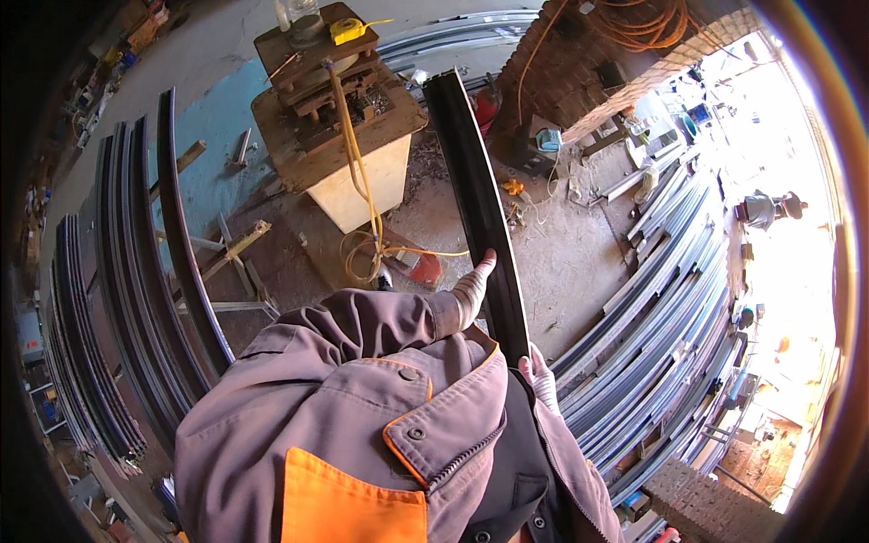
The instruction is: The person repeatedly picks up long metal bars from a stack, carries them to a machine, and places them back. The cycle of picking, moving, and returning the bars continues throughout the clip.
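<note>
The long black metal profile (475,199) runs from the upper middle of the frame, near the wooden stand, down to the person's chest at lower centre. It looks like a stiff, channel-shaped steel or aluminium section with a smooth, painted, slightly glossy face. By its length I judge it awkward rather than heavy: rigid, likely to swing at the far end, and somewhat slippery on that finish. Hands spaced apart along its near part, as here, suit it best, with care for the thin edges.

Across the right of the frame lie stacks of pale grey metal profiles (661,299), long and ribbed; on the left stand dark curved profiles (136,299) in rows. The wooden stand (339,127) in the upper centre is rough, stained and boxy, with a yellow cord (362,190) hanging down it to the dusty concrete floor (570,262).

The left hand (472,288), in a light knitted glove, lies against the profile's left edge, fingers closed round it. The right hand (543,376), also gloved, touches the profile lower down beside the jacket; whether it truly clasps it I cannot tell.
</note>
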A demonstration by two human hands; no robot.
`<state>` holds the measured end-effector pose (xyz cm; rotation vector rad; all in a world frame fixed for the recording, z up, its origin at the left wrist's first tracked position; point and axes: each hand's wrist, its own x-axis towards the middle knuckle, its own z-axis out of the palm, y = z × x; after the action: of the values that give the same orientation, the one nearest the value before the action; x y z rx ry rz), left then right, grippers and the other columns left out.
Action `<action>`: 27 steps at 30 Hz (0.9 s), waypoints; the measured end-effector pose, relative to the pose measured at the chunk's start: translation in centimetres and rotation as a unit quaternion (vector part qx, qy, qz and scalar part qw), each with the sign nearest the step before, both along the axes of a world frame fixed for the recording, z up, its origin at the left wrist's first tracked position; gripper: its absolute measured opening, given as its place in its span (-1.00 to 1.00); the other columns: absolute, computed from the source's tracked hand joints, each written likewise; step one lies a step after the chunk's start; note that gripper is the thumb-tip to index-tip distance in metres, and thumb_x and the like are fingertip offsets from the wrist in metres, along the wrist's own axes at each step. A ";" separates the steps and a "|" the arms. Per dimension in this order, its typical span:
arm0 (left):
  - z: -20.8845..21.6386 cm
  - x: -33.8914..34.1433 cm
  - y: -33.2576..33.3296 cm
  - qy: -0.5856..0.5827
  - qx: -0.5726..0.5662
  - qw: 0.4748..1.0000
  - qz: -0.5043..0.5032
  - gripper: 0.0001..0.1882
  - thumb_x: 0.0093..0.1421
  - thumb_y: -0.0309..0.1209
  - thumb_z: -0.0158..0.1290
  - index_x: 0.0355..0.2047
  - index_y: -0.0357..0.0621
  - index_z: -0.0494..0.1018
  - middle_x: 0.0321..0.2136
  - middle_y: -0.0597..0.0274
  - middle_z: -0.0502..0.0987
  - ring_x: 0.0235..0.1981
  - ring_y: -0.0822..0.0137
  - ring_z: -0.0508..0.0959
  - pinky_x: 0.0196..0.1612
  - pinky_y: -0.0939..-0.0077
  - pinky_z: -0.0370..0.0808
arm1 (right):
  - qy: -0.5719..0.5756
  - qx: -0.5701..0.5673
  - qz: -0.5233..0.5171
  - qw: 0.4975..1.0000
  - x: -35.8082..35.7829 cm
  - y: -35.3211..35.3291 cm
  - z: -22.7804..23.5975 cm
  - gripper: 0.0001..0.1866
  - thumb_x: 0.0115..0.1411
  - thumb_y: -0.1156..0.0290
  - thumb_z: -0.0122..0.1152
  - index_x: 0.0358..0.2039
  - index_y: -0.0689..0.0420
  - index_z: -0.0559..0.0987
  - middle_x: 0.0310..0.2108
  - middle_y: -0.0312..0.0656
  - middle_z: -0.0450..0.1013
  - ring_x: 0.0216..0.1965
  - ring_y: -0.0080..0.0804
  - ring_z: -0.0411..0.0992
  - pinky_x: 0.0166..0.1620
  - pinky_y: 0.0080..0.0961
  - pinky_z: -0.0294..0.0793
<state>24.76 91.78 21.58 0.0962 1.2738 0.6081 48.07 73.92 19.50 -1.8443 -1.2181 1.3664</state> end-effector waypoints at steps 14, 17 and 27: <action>-3.8 -19.2 17.5 0.029 0.217 0.958 0.185 0.25 -0.07 0.38 0.20 0.43 -0.16 0.01 0.46 -0.04 -0.09 0.46 0.04 -0.12 0.44 0.05 -0.21 | 0.120 -0.114 0.045 0.985 0.2 3.2 -3.1 -0.35 0.22 -0.29 0.15 -0.21 0.17 0.55 -0.44 -0.57 0.23 -0.36 -0.68 0.15 -0.23 -0.64 0.21; -4.5 -20.7 18.6 0.059 0.202 0.955 0.209 0.14 -0.03 0.25 0.24 0.40 -0.17 0.09 0.44 -0.04 -0.02 0.44 0.05 -0.04 0.44 0.12 -0.13 | 0.113 -0.149 0.060 0.980 -0.8 5.2 -3.6 -0.36 0.23 -0.30 0.11 -0.29 0.15 0.52 -0.46 -0.58 0.20 -0.38 -0.68 0.12 -0.26 -0.62 0.17; -6.4 -22.2 20.1 0.200 0.186 0.955 0.116 -0.14 0.20 0.20 0.07 0.17 -0.41 0.38 0.24 -0.15 0.36 0.24 0.15 0.37 0.26 0.40 0.30 | 0.139 -0.176 0.080 0.971 -1.4 7.2 -3.1 -0.43 0.23 -0.29 0.14 -0.49 -0.02 0.31 -0.51 -0.59 0.09 -0.43 -0.71 0.03 -0.36 -0.64 0.07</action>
<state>2.53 111.89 15.20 0.4035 1.5590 1.0692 46.66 81.16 16.36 -1.7254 -1.0460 1.9642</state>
